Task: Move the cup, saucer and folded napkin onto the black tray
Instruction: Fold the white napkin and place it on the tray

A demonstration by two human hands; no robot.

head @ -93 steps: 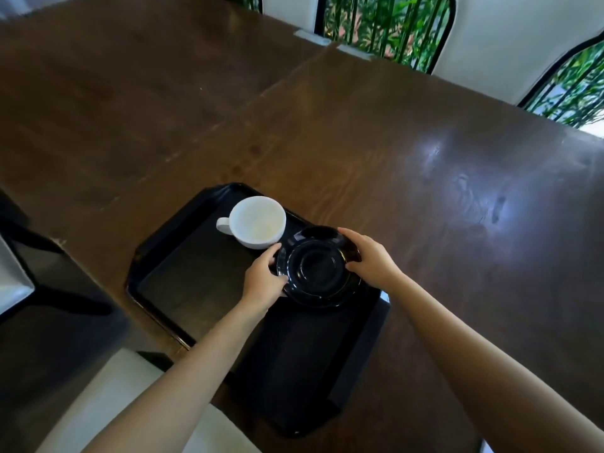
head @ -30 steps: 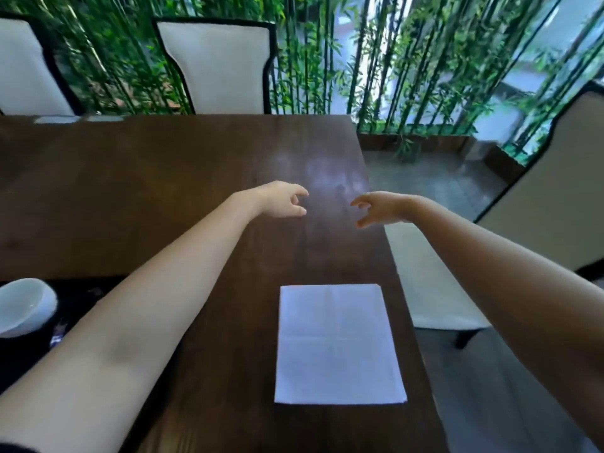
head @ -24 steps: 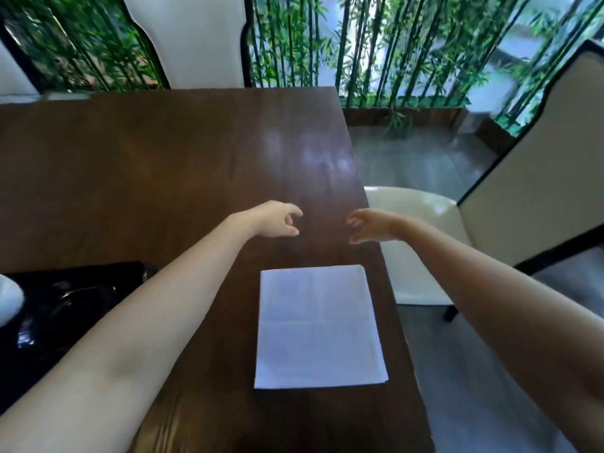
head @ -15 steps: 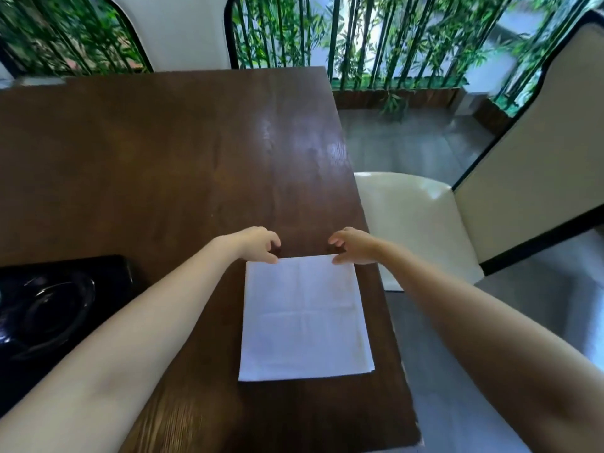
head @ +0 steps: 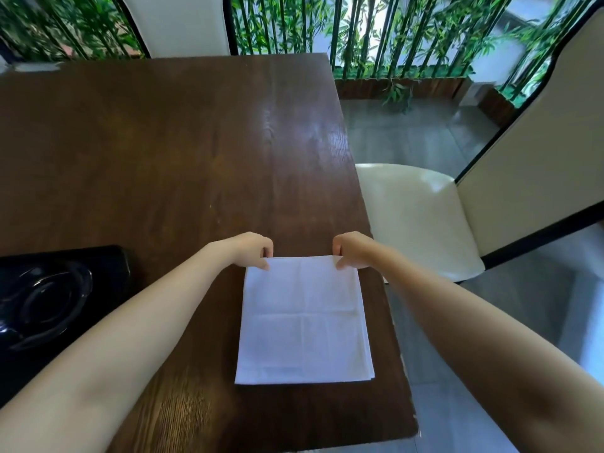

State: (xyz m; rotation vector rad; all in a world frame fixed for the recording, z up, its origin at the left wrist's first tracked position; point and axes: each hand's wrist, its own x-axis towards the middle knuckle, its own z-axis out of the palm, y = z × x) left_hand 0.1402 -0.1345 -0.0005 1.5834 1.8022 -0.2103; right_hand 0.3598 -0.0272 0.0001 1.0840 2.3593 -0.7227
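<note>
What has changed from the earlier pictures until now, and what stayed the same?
Both hands let go of the saucer on the black tray and came to the folded napkin. The left hand and right hand now pinch its far corners. The napkin still lies flat on the table.

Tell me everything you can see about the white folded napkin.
The napkin is a white rectangle, seemingly cloth, folded in layers that show at its near right corner, with faint crease lines crossing its top. It lies flat on the dark wooden table, near the table's right edge and right of the black tray. The left hand pinches its far left corner and the right hand its far right corner.
</note>
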